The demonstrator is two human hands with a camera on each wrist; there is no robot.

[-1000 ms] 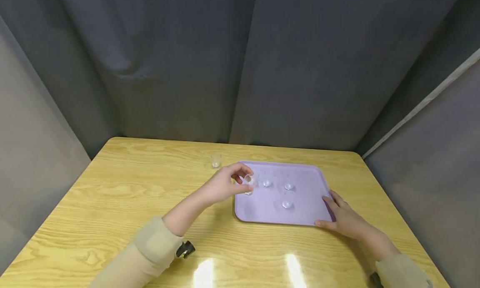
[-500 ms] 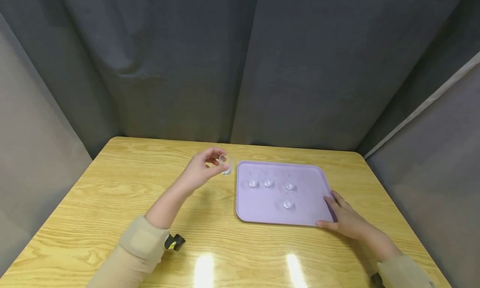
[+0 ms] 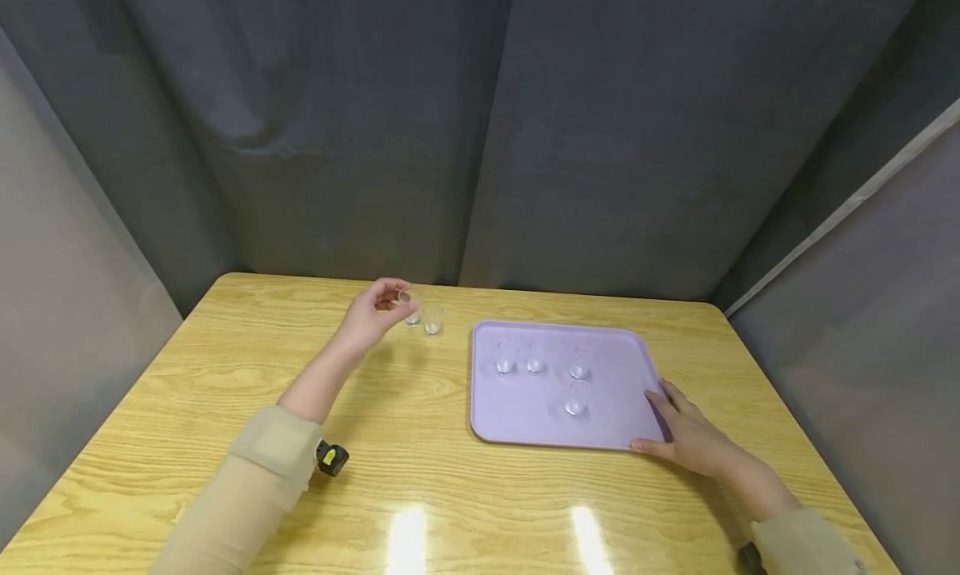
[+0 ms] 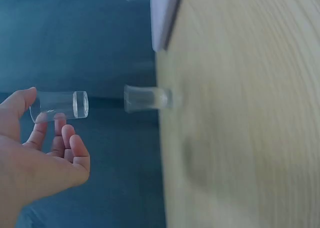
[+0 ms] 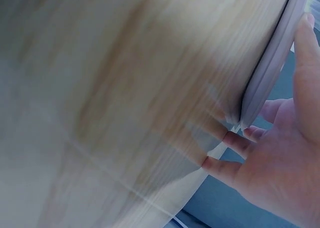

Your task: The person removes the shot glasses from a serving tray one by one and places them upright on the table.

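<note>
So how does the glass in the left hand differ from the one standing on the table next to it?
The held glass is pinched by the left hand and looks clear of the table; the table glass stands free, untouched. The table glass sits nearer the purple tray. Both are small, clear, upright and seem empty.

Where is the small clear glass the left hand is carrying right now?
In the head view, the small clear glass is pinched in the left hand above the wooden table, beside another clear glass, left of the lilac tray.
</note>
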